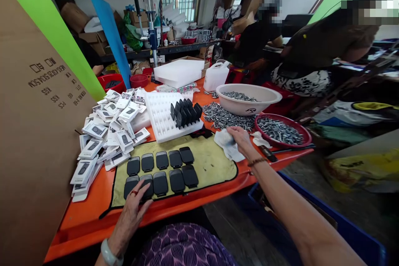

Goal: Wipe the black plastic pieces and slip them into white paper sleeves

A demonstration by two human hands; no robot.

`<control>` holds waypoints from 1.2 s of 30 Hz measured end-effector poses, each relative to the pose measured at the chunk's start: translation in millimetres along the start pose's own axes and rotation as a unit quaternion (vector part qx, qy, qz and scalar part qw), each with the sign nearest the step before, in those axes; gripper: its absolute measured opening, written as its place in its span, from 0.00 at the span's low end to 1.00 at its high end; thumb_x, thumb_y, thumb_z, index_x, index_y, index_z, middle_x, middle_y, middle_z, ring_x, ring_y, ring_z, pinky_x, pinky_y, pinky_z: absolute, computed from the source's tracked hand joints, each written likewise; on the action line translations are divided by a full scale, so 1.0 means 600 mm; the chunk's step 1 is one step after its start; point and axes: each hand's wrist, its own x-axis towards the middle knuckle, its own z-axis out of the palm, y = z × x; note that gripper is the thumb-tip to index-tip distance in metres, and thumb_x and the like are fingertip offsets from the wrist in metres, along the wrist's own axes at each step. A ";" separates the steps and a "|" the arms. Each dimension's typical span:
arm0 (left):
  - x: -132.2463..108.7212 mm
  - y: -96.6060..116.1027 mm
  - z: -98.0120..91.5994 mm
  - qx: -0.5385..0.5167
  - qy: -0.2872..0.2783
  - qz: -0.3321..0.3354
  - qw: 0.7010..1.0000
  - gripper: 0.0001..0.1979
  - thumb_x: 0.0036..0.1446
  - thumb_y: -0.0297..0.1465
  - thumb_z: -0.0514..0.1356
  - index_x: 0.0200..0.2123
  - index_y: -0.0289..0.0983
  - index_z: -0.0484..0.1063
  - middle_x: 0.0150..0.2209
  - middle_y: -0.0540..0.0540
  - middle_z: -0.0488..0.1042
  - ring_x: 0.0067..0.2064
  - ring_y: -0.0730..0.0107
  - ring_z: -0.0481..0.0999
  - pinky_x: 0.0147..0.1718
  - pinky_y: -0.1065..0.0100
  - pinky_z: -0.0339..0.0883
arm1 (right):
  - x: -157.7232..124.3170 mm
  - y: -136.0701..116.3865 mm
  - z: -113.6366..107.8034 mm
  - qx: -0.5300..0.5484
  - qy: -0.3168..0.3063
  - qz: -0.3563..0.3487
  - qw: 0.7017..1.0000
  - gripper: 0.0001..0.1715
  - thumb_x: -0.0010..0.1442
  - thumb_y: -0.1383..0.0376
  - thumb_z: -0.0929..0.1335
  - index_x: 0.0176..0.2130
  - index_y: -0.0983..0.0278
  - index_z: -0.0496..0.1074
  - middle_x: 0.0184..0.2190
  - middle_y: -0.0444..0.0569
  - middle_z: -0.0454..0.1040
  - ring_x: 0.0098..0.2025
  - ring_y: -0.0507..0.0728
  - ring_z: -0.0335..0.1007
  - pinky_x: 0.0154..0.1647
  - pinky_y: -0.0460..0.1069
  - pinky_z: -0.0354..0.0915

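Two rows of flat black plastic pieces (162,168) lie on a yellow-green mat (212,162) on the orange table (87,212). My left hand (134,208) rests at the mat's near edge, fingers spread, touching the nearest black pieces. My right hand (240,138) reaches to the mat's far right corner and presses down on a white cloth (229,146). More black pieces stand upright in a white foam tray (165,118) behind the mat.
A heap of small white packets (109,129) lies left. A brown cardboard sheet (34,124) stands at far left. A white basin (247,97), a red bowl (282,131) and a loose pile hold metal screws. Two other people work at the back right. A blue crate (343,228) sits below.
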 end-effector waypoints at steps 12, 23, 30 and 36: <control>-0.009 0.009 -0.002 -0.003 0.025 0.011 1.000 0.19 0.62 0.37 0.54 0.57 0.48 0.66 0.62 0.42 0.64 0.59 0.56 0.70 0.53 0.56 0.69 | 0.046 -0.007 -0.003 -0.178 -0.021 -0.125 0.976 0.08 0.53 0.65 0.66 0.28 0.66 0.74 0.30 0.51 0.75 0.37 0.58 0.67 0.44 0.52 0.59; 0.018 0.021 0.013 -0.048 0.007 0.011 0.999 0.19 0.61 0.37 0.54 0.55 0.46 0.68 0.62 0.42 0.64 0.61 0.56 0.67 0.56 0.55 0.66 | -0.082 0.110 -0.028 -0.376 0.030 -0.229 0.897 0.15 0.58 0.65 0.62 0.40 0.67 0.76 0.48 0.61 0.72 0.52 0.67 0.60 0.53 0.63 0.53; 0.173 0.043 0.004 -0.309 0.023 -0.167 0.936 0.30 0.58 0.43 0.57 0.60 0.36 0.60 0.58 0.34 0.68 0.56 0.57 0.72 0.52 0.58 0.69 | -0.080 0.051 0.070 0.165 -0.093 0.040 0.981 0.06 0.53 0.62 0.68 0.33 0.62 0.70 0.37 0.54 0.74 0.48 0.65 0.66 0.53 0.62 0.62; 0.356 0.023 0.044 -0.379 0.118 -0.265 0.879 0.34 0.51 0.44 0.64 0.55 0.30 0.61 0.51 0.30 0.72 0.52 0.54 0.73 0.52 0.54 0.64 | -0.062 0.011 0.204 0.315 -0.222 0.205 0.900 0.11 0.53 0.61 0.71 0.29 0.62 0.65 0.28 0.50 0.73 0.34 0.59 0.75 0.39 0.55 0.73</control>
